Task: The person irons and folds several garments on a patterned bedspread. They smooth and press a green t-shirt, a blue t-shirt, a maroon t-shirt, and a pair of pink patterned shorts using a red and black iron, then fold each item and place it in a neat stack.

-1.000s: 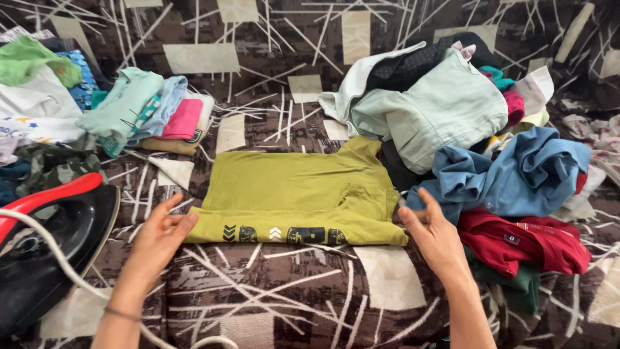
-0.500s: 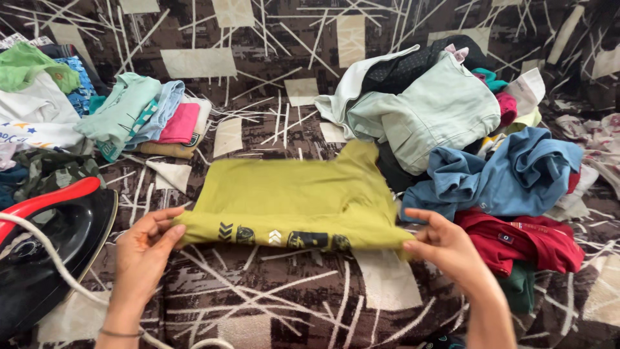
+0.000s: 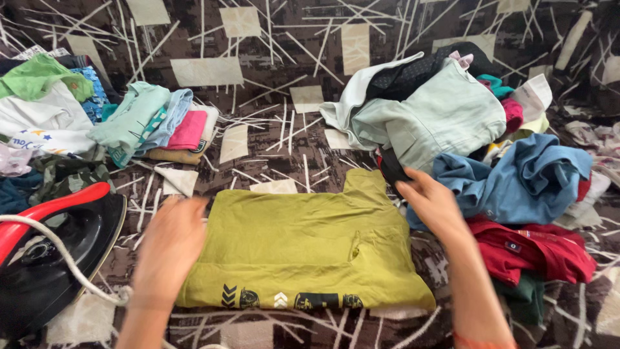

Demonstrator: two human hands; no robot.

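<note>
The fingers point(image 3: 423, 194) of the right hand point(image 3: 434, 207) and the blurry left hand point(image 3: 169, 249) lie open and flat on the edges of the green shirt point(image 3: 303, 249), spread smooth on the patterned blanket point(image 3: 271, 90).

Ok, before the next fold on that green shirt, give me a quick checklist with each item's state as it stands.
1. Olive-green shirt lies spread on the patterned cover: ok.
2. Left hand at the shirt's left edge: ok, though blurred, so its grip cannot be told.
3. Right hand at the shirt's upper right corner: ok; grip cannot be told.
4. Shirt free of the heap of clothes on the right: not ok, the heap touches its corner.
5. Iron clear of the shirt: ok, it sits apart to the left.
6. Iron's cord clear of the left hand: cannot tell.
</note>
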